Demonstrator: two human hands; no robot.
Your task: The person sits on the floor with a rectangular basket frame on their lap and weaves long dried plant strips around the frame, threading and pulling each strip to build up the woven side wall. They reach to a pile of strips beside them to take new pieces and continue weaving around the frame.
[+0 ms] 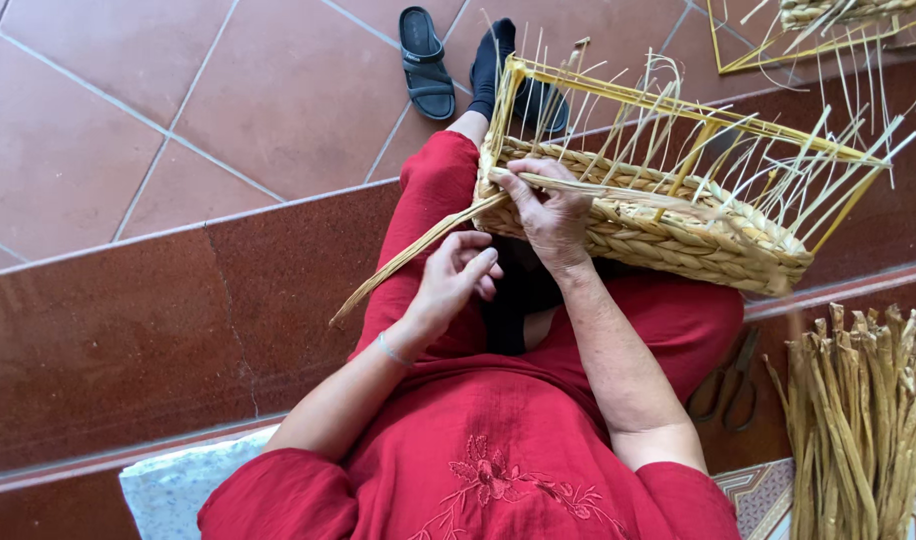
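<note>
Pinching a straw strand (408, 258), the left hand (456, 275) closes while the right hand (550, 215) grips the basket (678, 240).

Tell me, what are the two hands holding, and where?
The left hand pinches a long flat pale straw strand partway along. The right hand presses on the near woven end of the half-woven rectangular straw basket.

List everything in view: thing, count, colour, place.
Woven basket: 1, straw-yellow on a yellow wire frame, on the lap, half woven.
Loose strand: 1, pale yellow, running from basket corner down left.
Bundle of dried stalks: 1, tan, lower right.
Scissors: 1, dark, on floor by the right thigh.
Sandal: 1, black, on the tiles, top centre.
Second frame: 1, yellow, top right, partly cut off.
Cushion: 1, pale, bottom left.
Left hand: pinching the strand.
Right hand: pressed on the basket corner.
</note>
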